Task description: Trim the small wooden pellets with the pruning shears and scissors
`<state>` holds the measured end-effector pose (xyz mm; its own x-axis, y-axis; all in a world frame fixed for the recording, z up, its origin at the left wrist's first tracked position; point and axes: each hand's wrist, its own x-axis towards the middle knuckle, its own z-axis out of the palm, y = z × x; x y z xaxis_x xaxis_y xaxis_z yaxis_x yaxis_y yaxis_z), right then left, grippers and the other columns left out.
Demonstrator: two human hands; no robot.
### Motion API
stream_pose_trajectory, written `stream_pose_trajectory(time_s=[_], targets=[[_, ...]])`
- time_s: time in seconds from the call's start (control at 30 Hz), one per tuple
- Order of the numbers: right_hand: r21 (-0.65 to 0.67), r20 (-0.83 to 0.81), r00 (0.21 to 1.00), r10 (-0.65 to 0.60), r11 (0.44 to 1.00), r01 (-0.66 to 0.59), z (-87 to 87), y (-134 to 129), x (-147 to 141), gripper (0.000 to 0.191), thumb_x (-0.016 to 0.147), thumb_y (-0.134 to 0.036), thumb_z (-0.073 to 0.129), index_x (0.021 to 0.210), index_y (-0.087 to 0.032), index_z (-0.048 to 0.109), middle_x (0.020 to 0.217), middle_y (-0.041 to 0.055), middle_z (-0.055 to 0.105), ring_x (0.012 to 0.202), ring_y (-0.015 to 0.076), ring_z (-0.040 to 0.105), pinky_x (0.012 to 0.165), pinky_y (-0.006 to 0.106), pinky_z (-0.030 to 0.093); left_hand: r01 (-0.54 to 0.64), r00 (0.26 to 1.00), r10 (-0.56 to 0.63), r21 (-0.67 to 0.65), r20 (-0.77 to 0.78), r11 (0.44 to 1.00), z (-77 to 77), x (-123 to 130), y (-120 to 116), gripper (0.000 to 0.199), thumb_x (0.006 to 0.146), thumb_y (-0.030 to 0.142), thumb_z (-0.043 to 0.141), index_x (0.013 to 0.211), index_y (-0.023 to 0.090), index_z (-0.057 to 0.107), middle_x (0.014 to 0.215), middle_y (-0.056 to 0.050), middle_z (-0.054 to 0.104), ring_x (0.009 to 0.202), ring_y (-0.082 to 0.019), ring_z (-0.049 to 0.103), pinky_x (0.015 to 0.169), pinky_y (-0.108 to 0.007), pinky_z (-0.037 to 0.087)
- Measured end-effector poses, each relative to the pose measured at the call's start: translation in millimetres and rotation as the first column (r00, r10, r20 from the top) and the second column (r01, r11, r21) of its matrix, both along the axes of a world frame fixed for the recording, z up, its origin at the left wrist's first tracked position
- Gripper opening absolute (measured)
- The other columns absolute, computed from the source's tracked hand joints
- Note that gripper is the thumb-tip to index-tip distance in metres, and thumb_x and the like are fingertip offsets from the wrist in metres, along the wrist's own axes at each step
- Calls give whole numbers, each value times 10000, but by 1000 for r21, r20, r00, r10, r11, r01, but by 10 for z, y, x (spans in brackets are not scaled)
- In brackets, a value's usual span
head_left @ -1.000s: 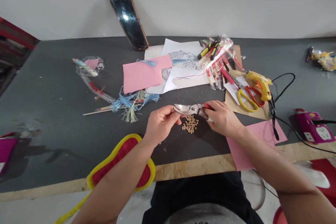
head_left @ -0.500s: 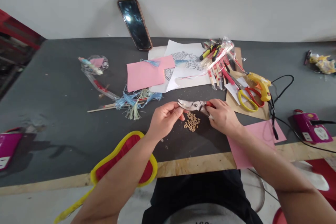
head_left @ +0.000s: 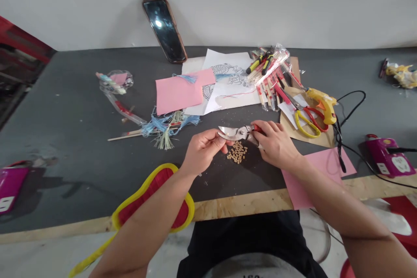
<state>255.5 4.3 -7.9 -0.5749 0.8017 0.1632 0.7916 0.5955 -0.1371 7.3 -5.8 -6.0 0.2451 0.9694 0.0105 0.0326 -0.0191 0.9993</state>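
Steel pruning shears with red handles (head_left: 237, 134) are held above the dark tabletop, blades pointing left. My right hand (head_left: 275, 143) grips the handle end, partly hiding the red grips. My left hand (head_left: 203, 152) holds the blade end between its fingers. Just below the shears, between my hands, lies a small heap of tan pellets (head_left: 237, 153).
Beyond my hands lie pink paper (head_left: 177, 94), a dragon drawing (head_left: 228, 76), blue tassels (head_left: 166, 128) and bundled sticks (head_left: 267, 82). A yellow glue gun (head_left: 322, 104) and yellow-handled scissors (head_left: 308, 124) are at right. A yellow-edged red pad (head_left: 153, 195) sits near the table's front edge.
The shears now sit a little more level, with the blade tips swung slightly upward. My right hand has shifted slightly left along the handles. The pellets have not moved.
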Motion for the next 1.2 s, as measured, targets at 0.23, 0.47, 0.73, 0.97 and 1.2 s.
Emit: stream_pose_trajectory(time_s=[0.23,0.47,0.73,0.97,1.2], targets=[[-3,-12,999,41,999,-41,-20,25,37,320,840,-106,556,1116,-176,703,1364,135,609,1106,289,553,863,422,454,41,988,-34,-43,154,998,-4,18,2,258,933,409,690,885,165,758,836,-76,742,628,-128,631,620,-272,528],[-35,-37,995,91,995,-92,-16,49,68,358,800,-78,552,1113,-179,693,1384,137,585,1115,284,558,879,424,480,68,988,-58,-63,146,996,18,35,-12,322,912,477,697,879,160,746,840,-94,754,615,-141,635,620,-294,548],[32,6,1000,8,999,-8,26,22,43,289,852,-115,547,1081,-187,708,1376,147,595,1083,293,564,867,440,465,-58,996,59,13,-65,998,118,57,-26,306,963,434,629,831,170,710,717,-48,713,647,-148,651,621,-267,524],[17,4,1000,0,1000,0,26,2,8,330,837,-106,555,1122,-194,697,1368,136,600,1083,284,561,872,427,457,-25,999,25,23,-33,999,91,63,-33,265,979,399,612,883,170,705,800,-52,735,649,-130,653,637,-256,528],[9,-11,1000,-12,1000,12,19,-8,10,312,858,-112,552,1122,-196,696,1362,138,596,1088,286,558,872,420,463,-18,999,20,35,-48,999,86,61,-32,269,980,406,611,889,172,706,810,-53,731,650,-135,652,636,-265,525]])
